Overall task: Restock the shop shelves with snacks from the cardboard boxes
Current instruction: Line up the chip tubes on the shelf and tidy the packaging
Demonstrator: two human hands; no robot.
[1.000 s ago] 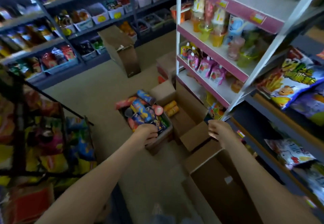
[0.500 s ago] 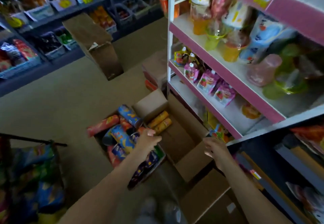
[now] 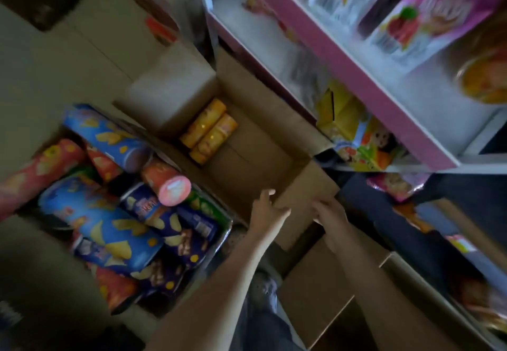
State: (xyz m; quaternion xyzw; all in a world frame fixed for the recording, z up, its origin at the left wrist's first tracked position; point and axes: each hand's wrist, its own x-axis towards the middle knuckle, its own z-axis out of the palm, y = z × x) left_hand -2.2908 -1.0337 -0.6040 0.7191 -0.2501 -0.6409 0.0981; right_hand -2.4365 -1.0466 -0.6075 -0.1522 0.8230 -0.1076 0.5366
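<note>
Two yellow tubes (image 3: 208,131) lay side by side at the far end of the middle box (image 3: 247,164), which stood on the floor just beside the pink shelf (image 3: 356,70). Left of it, a second box (image 3: 225,234) was heaped with crisp tubes (image 3: 109,213). The left hand (image 3: 270,210) hovered over the near flap (image 3: 299,197), fingers relaxed, holding nothing. The right hand (image 3: 329,213) lay on that flap; I cannot tell whether it gripped.

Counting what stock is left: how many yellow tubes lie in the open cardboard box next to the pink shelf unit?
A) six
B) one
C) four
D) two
D: just two yellow tubes lie side by side against the far-left wall of the open cardboard box.
</note>
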